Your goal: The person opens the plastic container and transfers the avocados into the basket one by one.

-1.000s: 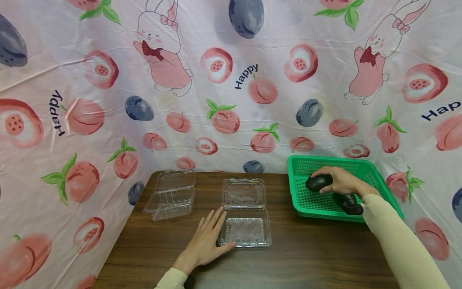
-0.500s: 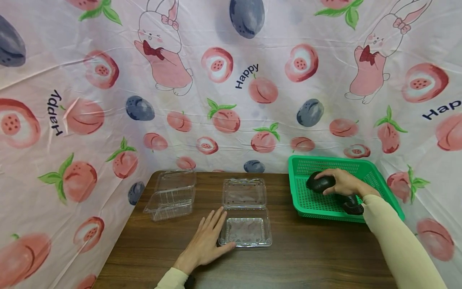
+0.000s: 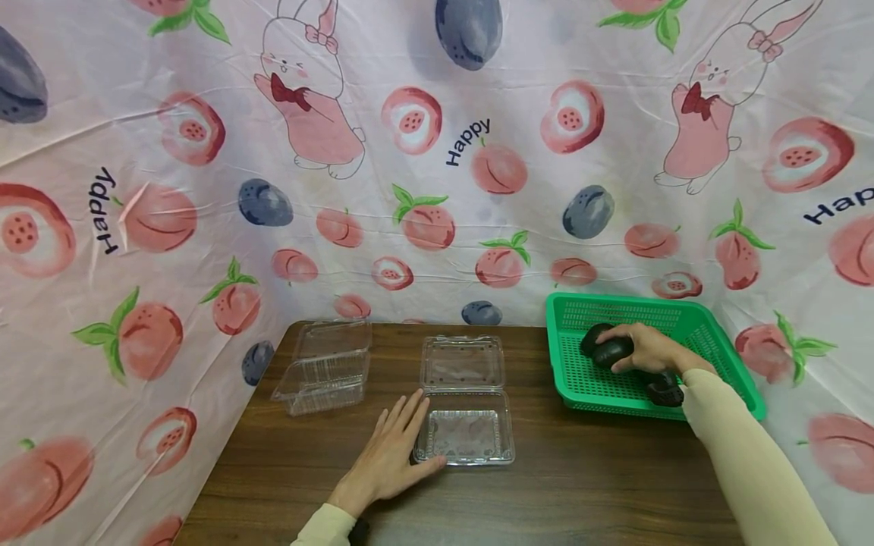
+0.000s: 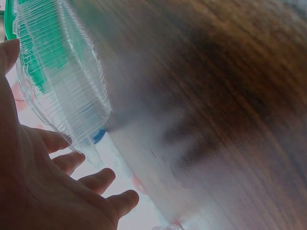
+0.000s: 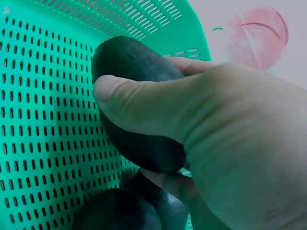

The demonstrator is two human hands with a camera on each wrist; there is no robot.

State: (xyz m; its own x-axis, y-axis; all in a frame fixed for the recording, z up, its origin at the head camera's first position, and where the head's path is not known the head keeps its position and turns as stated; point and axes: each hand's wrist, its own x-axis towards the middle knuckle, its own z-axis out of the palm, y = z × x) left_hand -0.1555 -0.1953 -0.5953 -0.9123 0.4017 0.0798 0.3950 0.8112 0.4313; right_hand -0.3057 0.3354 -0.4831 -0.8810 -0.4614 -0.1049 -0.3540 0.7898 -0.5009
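Note:
My left hand (image 3: 389,455) lies beside an open clear plastic clamshell box (image 3: 467,447), its straight fingers and thumb against the box's left edge. In the left wrist view, that hand (image 4: 38,177) has its fingers spread along the clear box wall (image 4: 72,91). Inside the green basket (image 3: 556,379), my right hand (image 3: 649,349) grips a dark, smooth avocado (image 3: 612,353) between thumb and fingers. Just behind it sits another avocado (image 3: 591,338). A dark shape (image 3: 658,378) near the right wrist is partly hidden. The right wrist view shows the held avocado (image 5: 134,57) above other dark avocados (image 5: 115,211).
A second open clear clamshell box (image 3: 324,379) stands at the table's back left. The dark wooden table (image 3: 546,493) runs up to a fruit-and-rabbit printed cloth (image 3: 437,205) hanging behind and at both sides.
My right hand has shifted slightly to the right and nearer with the gripped avocado, so another avocado now shows behind it. The left hand and both boxes have stayed put.

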